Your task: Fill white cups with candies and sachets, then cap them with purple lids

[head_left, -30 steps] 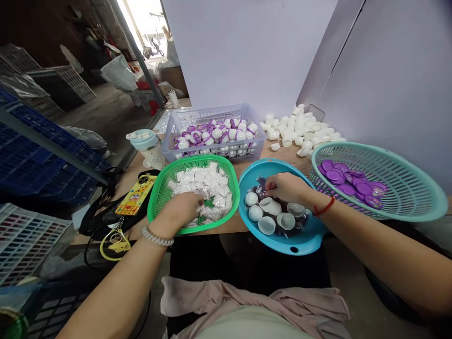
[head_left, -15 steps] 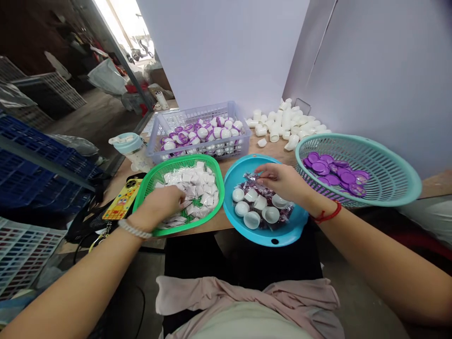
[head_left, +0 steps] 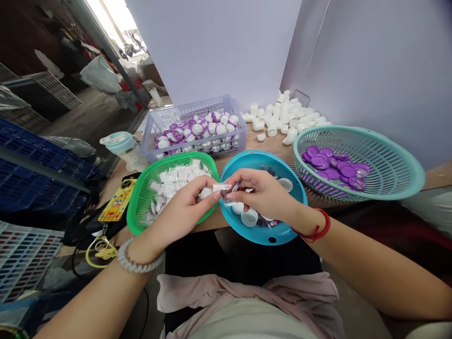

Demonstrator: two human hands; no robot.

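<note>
My left hand (head_left: 180,209) and my right hand (head_left: 261,194) meet above the gap between two baskets. The left pinches a small white sachet (head_left: 206,192) lifted from the green plastic basket (head_left: 137,207), which is heaped with similar white sachets (head_left: 176,181). The right pinches a small clear plastic packet (head_left: 230,194) above the blue basin (head_left: 271,235). White round caps (head_left: 249,217) and dark wrapped packets lie in that basin, partly hidden by my right hand.
A lilac crate (head_left: 197,153) holds white-and-purple capsules. White plastic pieces (head_left: 282,115) lie heaped behind. A teal basket (head_left: 391,183) holds purple discs (head_left: 328,162). A yellow phone case (head_left: 116,201) and a bottle (head_left: 118,142) stand left, with blue crates beyond.
Both hands have lifted out of their baskets and come together at the middle, each now pinching a small item. The view has shifted slightly, moving the table leftward in the frame.
</note>
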